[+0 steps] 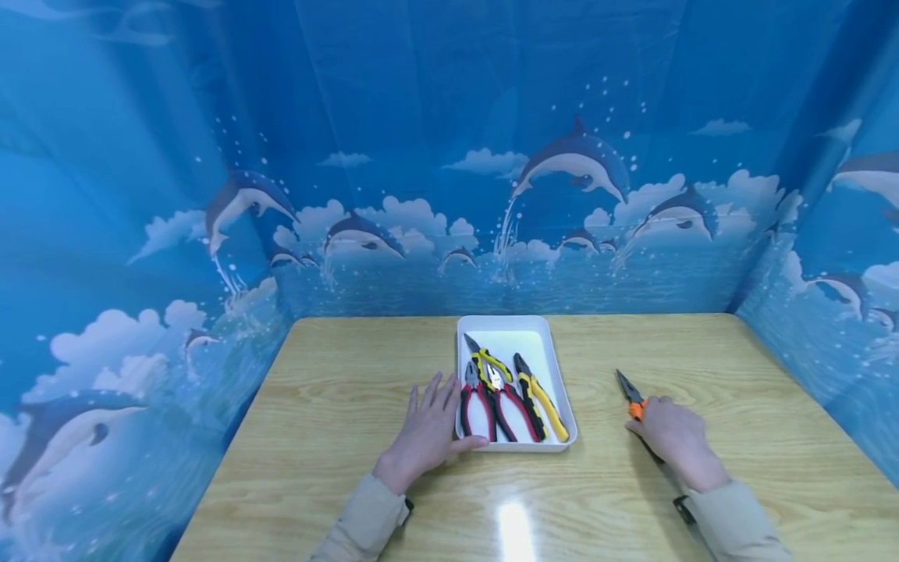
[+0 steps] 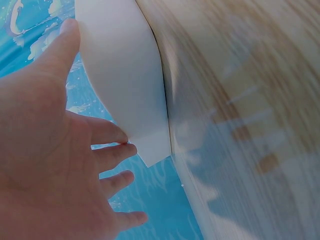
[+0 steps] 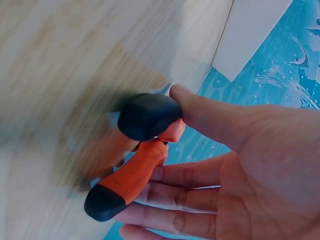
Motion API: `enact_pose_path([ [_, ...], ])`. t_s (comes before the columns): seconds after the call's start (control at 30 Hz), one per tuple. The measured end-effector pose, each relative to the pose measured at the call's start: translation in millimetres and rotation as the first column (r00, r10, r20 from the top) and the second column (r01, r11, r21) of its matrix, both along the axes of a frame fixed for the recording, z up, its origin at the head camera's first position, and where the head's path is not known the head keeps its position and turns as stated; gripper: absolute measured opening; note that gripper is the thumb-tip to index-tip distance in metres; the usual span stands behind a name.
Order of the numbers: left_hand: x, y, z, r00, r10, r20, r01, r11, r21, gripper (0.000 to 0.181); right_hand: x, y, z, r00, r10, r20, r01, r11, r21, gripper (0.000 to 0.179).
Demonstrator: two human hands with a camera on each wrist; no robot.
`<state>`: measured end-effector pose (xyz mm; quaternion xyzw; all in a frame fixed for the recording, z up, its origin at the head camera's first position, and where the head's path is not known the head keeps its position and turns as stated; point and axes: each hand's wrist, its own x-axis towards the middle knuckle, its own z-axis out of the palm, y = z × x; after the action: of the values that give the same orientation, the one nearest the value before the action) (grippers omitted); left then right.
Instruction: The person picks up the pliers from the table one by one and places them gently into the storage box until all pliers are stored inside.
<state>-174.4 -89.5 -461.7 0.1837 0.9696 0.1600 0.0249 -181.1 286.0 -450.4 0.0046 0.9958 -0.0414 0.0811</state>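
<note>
Long-nose pliers (image 1: pixel 636 409) with orange and black handles are held low over the table by my right hand (image 1: pixel 676 433), tips pointing away from me. In the right wrist view, the thumb lies against one handle (image 3: pixel 150 116) and the fingers against the other (image 3: pixel 132 172). My left hand (image 1: pixel 427 431) touches the left side of a white tray (image 1: pixel 520 447), fingers straight, thumb along the front rim. Inside lie red-and-black pliers (image 1: pixel 471 375), a second red-and-black pair (image 1: pixel 495 379), yellow-and-black long-nose pliers (image 1: pixel 500 365) and wider yellow-and-black pliers (image 1: pixel 550 410).
The tray stands on a wood-grain table (image 1: pixel 337 375), which also extends under both forearms. A blue curtain (image 1: pixel 421 156) printed with dolphins surrounds the table's back and sides. Light reflects brightly off the tabletop near the front.
</note>
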Motion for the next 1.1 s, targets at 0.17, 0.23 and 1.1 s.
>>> enact_pose_path([
  [0.17, 0.3, 0.0, 0.4, 1.000, 0.003, 0.003, -0.003, 1.000, -0.003, 0.104, -2.6, -6.2, -0.1, 1.000, 0.014, -0.022, -0.014, 1.000, -0.006, 0.046],
  [0.23, 0.5, -0.1, 0.6, 1.000, 0.001, 0.006, -0.001, 1.000, -0.004, 0.104, -4.8, -8.3, -0.4, 1.000, 0.016, -0.022, -0.016, 1.000, -0.009, 0.045],
  [1.1, -0.5, -0.6, -0.4, 1.000, -0.001, 0.013, 0.001, 1.000, -0.006, 0.106, -24.9, -34.6, -1.9, 1.000, -0.012, -0.019, 0.012, 1.000, -0.006, 0.048],
])
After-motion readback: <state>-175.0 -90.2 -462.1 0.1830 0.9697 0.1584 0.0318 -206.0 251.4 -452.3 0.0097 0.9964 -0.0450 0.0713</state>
